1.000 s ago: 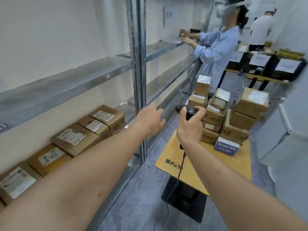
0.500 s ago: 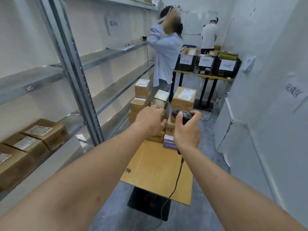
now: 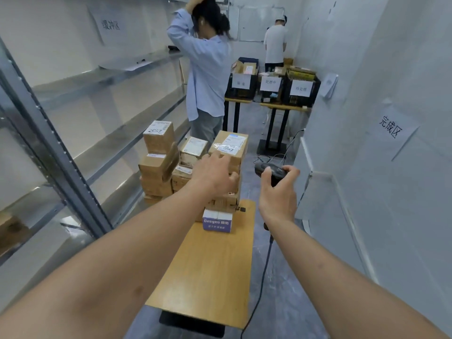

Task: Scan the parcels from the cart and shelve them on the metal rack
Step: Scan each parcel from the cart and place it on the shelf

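Observation:
Several brown cardboard parcels [image 3: 158,152] are stacked at the far end of the wooden cart top [image 3: 210,272]. My left hand [image 3: 215,173] reaches over the stack with relaxed fingers, just in front of the tall parcel [image 3: 230,145] with a white label; I cannot tell whether it touches. My right hand [image 3: 277,192] grips a black barcode scanner [image 3: 265,171], whose cable hangs down to the floor. A purple-and-white box [image 3: 217,222] sits at the near foot of the stack. The metal rack [image 3: 56,152] runs along the left wall.
A person in a light blue shirt [image 3: 208,69] stands beyond the cart beside the rack. Another person in white [image 3: 275,45] stands at the far end. Black labelled crates [image 3: 300,90] sit on tables behind. A white wall with paper signs [image 3: 391,128] closes the right side.
The view has swung right from the rack toward the cart. My left hand has moved forward over the parcel stack. The right hand still holds the scanner.

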The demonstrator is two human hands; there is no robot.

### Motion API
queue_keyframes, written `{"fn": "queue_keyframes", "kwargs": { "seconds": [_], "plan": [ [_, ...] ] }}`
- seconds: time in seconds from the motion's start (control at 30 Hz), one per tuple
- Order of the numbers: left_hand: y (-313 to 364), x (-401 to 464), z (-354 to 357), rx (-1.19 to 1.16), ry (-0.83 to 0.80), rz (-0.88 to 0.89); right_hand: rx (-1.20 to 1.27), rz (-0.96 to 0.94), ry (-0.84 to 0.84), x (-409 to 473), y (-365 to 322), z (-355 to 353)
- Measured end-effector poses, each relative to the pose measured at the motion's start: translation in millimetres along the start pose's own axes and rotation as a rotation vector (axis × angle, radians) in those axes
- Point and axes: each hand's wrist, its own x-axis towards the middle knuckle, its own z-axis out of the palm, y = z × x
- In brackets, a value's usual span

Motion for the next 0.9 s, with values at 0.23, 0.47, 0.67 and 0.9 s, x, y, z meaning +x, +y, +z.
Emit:
{"fn": "queue_keyframes", "kwargs": {
  "seconds": [0.23, 0.47, 0.67, 0.9],
  "plan": [
    [-24, 97, 43, -0.013, 0.037, -0.071, -0.010, 0.015, 0.021, 64, 3, 59],
    [-29, 165, 73, -0.058, -0.056, -0.199, -0.055, 0.066, 0.059, 115, 5, 96],
    [-23, 179, 87, -0.085, -0.170, -0.311, -0.059, 0.074, 0.056, 137, 21, 100],
    [-12, 152, 79, -0.179, -0.091, -0.335, 0.007, 0.018, -0.043, 138, 27, 74]
  ]
}}
